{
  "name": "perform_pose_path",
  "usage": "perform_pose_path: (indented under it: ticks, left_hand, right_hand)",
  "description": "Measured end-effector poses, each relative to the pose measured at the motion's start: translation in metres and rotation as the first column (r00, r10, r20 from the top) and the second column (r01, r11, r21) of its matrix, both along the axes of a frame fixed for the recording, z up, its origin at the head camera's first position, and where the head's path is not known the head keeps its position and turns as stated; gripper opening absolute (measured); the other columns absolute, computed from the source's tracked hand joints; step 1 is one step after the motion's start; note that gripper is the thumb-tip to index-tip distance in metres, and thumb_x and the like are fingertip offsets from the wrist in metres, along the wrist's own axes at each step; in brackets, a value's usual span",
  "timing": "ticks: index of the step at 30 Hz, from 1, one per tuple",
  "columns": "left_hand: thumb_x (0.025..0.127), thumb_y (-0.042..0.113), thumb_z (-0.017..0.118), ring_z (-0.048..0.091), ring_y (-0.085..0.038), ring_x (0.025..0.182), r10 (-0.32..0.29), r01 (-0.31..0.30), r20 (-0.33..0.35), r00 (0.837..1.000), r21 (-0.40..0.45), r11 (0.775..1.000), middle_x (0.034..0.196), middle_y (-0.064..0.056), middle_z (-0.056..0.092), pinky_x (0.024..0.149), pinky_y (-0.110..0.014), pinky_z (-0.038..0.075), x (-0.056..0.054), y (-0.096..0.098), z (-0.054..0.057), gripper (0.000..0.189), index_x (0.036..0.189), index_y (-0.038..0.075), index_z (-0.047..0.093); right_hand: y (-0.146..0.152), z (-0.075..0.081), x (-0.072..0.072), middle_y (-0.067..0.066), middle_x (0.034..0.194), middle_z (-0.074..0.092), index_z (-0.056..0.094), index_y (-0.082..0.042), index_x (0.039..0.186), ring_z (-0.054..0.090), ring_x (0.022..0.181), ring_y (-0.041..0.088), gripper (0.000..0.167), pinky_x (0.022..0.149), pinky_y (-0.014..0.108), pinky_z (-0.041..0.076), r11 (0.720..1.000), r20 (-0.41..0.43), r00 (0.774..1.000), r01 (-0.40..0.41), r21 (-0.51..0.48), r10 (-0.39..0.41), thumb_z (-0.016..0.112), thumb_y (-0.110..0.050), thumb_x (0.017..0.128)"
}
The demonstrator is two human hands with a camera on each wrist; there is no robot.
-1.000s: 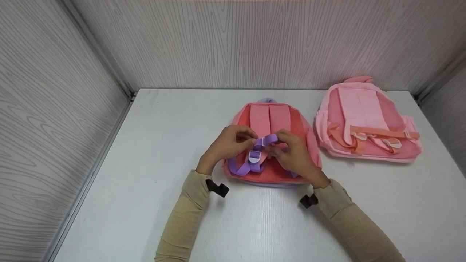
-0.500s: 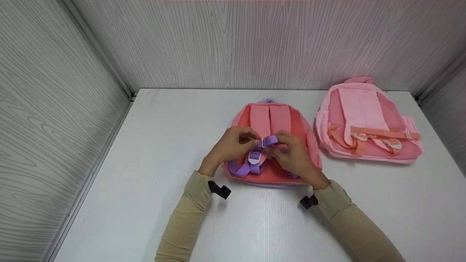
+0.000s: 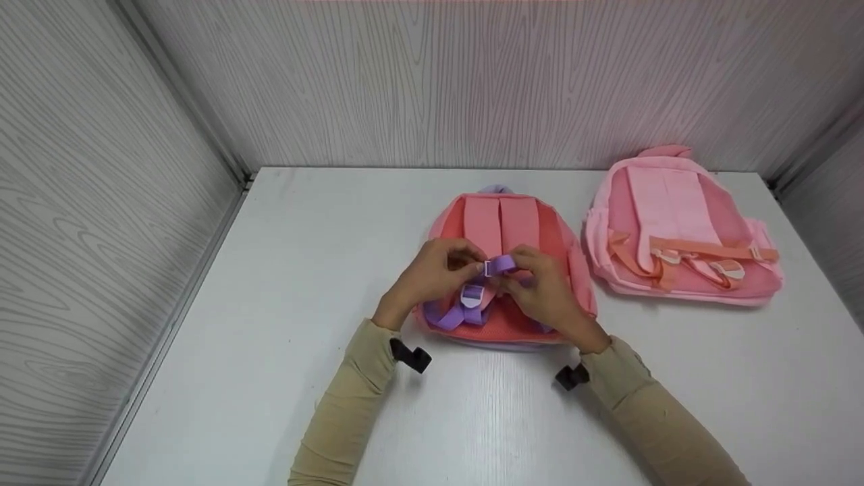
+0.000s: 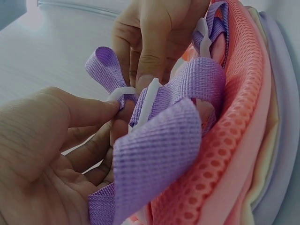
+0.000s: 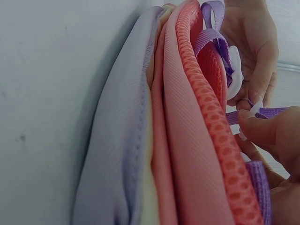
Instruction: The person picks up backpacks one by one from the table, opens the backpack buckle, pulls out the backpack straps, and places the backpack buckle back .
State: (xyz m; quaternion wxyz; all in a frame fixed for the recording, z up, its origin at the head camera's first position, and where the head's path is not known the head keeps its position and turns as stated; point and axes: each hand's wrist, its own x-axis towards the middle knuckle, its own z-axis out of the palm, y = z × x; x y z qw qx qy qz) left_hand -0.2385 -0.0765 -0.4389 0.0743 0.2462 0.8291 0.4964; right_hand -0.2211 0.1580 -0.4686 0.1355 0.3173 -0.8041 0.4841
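A coral-pink backpack (image 3: 482, 219) lies with its back panel and shoulder straps up. Over its middle, my left hand (image 3: 435, 273) pinches a purple webbing strap (image 4: 105, 70) at a small white slider buckle (image 3: 487, 268), between thumb and fingers. From the other side, my right hand (image 3: 545, 287) pinches the same strap close to the slider, where a short purple loop stands out. Just below hangs a larger white buckle (image 3: 472, 295) on purple webbing. In the right wrist view, both hands' fingertips meet at the slider, beside the backpack's coral mesh edge (image 5: 211, 117).
A second, light pink backpack (image 3: 668, 202) with orange straps lies to the right, its side close to the first one. Both rest on a white table (image 3: 324, 223). Grey wood-grain panels (image 3: 432, 81) stand behind and along the sides.
My left hand has shifted slightly right and toward me, closer to my right hand, with the slider held. My right hand has hardly moved. Both backpacks stay in place.
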Motion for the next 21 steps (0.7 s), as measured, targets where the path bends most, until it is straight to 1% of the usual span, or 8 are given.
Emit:
perform_pose_path:
  ticks: [7, 13, 16, 21]
  left_hand:
    - [0.103, 0.013, 0.07, 0.072, -0.014, 0.098, -0.027, 0.027, 0.015, 1.0, -0.005, 1.0, 0.108, -0.004, 0.077, 0.092, -0.033, 0.059, 0.0002, 0.0004, 0.0008, 0.016, 0.117, 0.008, 0.076]
    - [0.103, 0.012, 0.069, 0.073, -0.015, 0.101, -0.037, 0.037, 0.016, 0.999, 0.014, 0.999, 0.11, -0.003, 0.078, 0.094, -0.035, 0.059, 0.0003, -0.0017, 0.0018, 0.017, 0.118, 0.01, 0.076]
    - [0.103, 0.012, 0.069, 0.074, -0.015, 0.101, -0.026, 0.026, 0.014, 1.0, 0.017, 1.0, 0.109, -0.003, 0.078, 0.095, -0.036, 0.059, 0.0, -0.0029, 0.0017, 0.016, 0.116, 0.01, 0.077]
    - [0.101, 0.011, 0.071, 0.075, -0.015, 0.1, 0.013, -0.014, 0.028, 1.0, 0.033, 0.999, 0.107, -0.004, 0.079, 0.094, -0.036, 0.06, -0.0011, -0.0048, 0.0011, 0.012, 0.112, 0.009, 0.077]
  right_hand:
    - [0.0004, -0.0004, 0.0, 0.01, 0.098, 0.073, 0.081, -0.002, 0.108, 0.07, 0.092, 0.024, 0.02, 0.086, 0.051, 0.064, 1.0, 0.016, 1.0, 0.0, -0.007, 0.0, 0.083, 0.002, 0.089]
    - [0.0001, -0.0014, -0.0012, 0.009, 0.098, 0.074, 0.081, -0.002, 0.106, 0.073, 0.093, 0.024, 0.019, 0.085, 0.051, 0.064, 1.0, -0.002, 1.0, 0.015, -0.013, -0.015, 0.084, 0.003, 0.088]
    - [0.0004, -0.001, -0.0009, 0.009, 0.098, 0.074, 0.081, -0.002, 0.107, 0.073, 0.094, 0.024, 0.018, 0.086, 0.051, 0.064, 1.0, -0.004, 1.0, 0.018, -0.01, -0.018, 0.084, 0.002, 0.089]
    - [0.0007, 0.0001, -0.0009, 0.008, 0.101, 0.074, 0.081, -0.002, 0.109, 0.073, 0.097, 0.023, 0.019, 0.09, 0.049, 0.063, 1.0, 0.008, 1.0, -0.002, -0.012, 0.002, 0.083, 0.002, 0.09]
